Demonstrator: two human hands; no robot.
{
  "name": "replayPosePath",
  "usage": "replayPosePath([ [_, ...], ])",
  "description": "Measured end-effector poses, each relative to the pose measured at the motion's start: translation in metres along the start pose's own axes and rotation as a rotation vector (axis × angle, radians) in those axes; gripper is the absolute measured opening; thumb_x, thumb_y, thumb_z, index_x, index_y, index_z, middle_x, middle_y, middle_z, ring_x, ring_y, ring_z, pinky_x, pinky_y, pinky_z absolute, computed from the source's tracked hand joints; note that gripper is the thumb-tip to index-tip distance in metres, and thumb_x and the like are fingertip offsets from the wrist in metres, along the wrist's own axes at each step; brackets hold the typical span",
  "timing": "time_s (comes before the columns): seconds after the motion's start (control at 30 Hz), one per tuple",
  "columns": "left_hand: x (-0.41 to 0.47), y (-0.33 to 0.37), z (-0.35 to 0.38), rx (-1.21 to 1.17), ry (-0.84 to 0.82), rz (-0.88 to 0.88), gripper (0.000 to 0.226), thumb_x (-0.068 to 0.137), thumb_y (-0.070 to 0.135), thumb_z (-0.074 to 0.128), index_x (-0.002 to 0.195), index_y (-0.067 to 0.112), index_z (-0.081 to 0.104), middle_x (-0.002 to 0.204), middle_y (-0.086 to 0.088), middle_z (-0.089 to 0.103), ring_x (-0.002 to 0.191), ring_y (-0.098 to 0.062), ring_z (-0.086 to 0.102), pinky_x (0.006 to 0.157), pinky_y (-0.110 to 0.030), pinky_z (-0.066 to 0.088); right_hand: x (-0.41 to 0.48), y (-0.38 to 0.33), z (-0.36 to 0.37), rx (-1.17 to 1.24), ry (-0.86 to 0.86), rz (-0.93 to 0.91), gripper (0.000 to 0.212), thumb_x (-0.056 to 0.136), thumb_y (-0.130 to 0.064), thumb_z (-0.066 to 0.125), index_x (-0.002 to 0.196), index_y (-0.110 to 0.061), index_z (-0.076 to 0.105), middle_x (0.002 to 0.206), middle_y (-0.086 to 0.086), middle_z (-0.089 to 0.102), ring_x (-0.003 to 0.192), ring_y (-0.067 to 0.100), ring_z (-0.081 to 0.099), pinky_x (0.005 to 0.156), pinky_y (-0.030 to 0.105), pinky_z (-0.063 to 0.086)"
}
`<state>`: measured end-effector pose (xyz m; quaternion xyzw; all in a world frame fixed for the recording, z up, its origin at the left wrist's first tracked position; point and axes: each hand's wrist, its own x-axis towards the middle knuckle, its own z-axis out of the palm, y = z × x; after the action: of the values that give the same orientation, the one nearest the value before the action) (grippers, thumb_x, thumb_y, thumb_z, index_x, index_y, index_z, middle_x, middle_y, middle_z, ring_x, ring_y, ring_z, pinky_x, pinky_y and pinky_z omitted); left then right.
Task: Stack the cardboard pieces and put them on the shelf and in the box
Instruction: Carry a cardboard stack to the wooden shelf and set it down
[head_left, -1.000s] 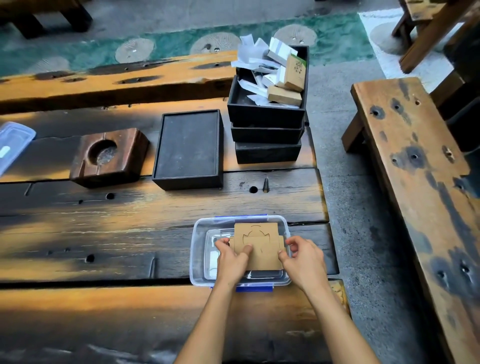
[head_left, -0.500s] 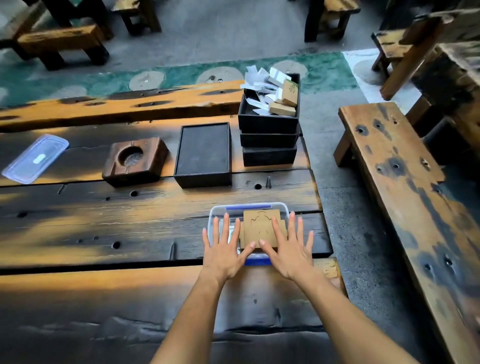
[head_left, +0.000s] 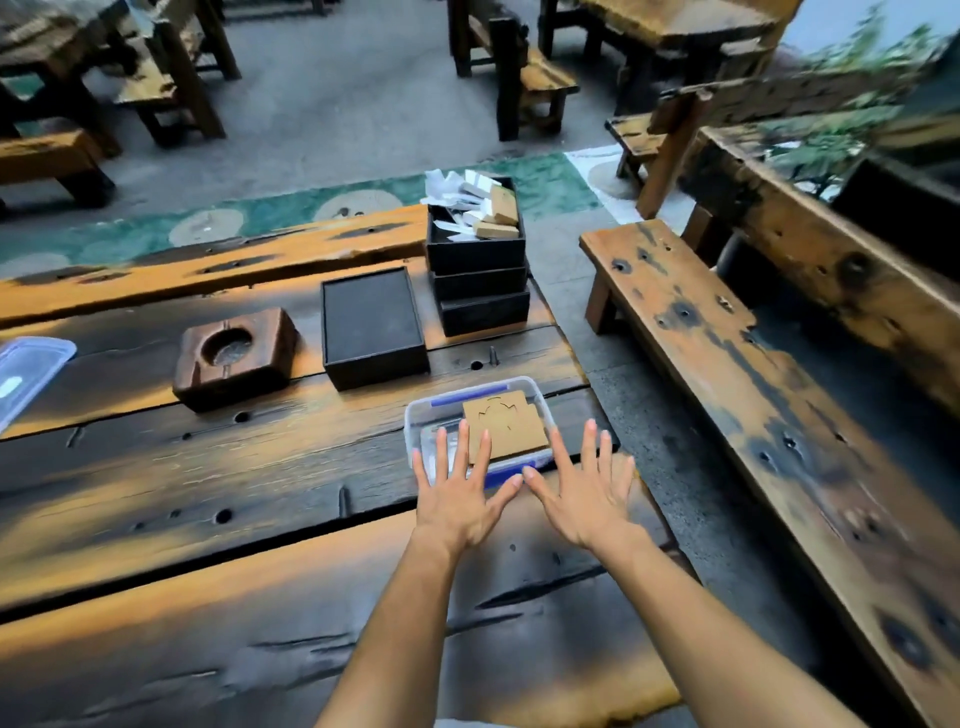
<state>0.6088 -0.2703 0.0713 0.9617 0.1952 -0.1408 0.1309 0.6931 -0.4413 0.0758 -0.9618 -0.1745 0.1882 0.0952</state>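
A flat brown cardboard piece (head_left: 505, 427) with cut-out shapes lies inside a clear plastic box (head_left: 415, 415) with a blue clip, near the right end of the wooden table. My left hand (head_left: 457, 493) is spread flat with straight fingers over the box's near left corner. My right hand (head_left: 584, 491) is spread the same way just right of the box's near edge. Neither hand holds anything. The thumbs nearly meet in front of the box.
A stack of black trays (head_left: 480, 283) at the back holds white paper and small brown cartons (head_left: 496, 215). A single black tray (head_left: 371, 325) and a wooden ashtray block (head_left: 234, 353) stand further left. A clear lid (head_left: 26, 371) lies at the left edge. A wooden bench (head_left: 753, 415) runs along the right.
Both hands let go of the cardboard piece, which now lies in the box, and drew back toward me with fingers spread. The camera tilted up, showing more of the room.
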Motion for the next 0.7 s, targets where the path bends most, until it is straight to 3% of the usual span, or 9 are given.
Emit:
replayPosePath([
  [0.2,-0.026,0.01,0.003,0.038,-0.036,0.148,0.093,0.086,0.089,-0.003,0.164,0.041,-0.014,0.161,0.007,-0.04,0.154,-0.026,-0.037,0.118,-0.06,-0.027,-0.061,0.013,0.004,0.037,0.068,0.134,0.083,0.092,-0.081,0.014,0.16,-0.04,-0.008,0.167,0.011,-0.025,0.154,0.031,-0.024,0.119,0.064,-0.013],
  [0.43,-0.059,0.039,0.016,0.107,-0.031,0.371,0.091,0.091,0.087,0.001,0.167,0.038,-0.009,0.175,0.005,-0.022,0.16,-0.029,-0.025,0.125,-0.066,-0.016,-0.142,0.043,0.02,0.085,0.089,0.328,0.084,0.09,-0.084,0.01,0.16,-0.042,-0.009,0.166,0.008,-0.029,0.153,0.03,-0.026,0.119,0.062,-0.015],
  [0.7,-0.101,0.095,0.04,0.147,-0.086,0.62,0.103,0.078,0.093,-0.012,0.166,0.039,-0.01,0.174,0.004,-0.023,0.16,-0.028,-0.026,0.12,-0.064,-0.022,-0.227,0.083,0.035,0.15,0.146,0.578,0.086,0.088,-0.085,0.009,0.16,-0.041,-0.009,0.167,0.01,-0.026,0.154,0.033,-0.023,0.119,0.064,-0.014],
])
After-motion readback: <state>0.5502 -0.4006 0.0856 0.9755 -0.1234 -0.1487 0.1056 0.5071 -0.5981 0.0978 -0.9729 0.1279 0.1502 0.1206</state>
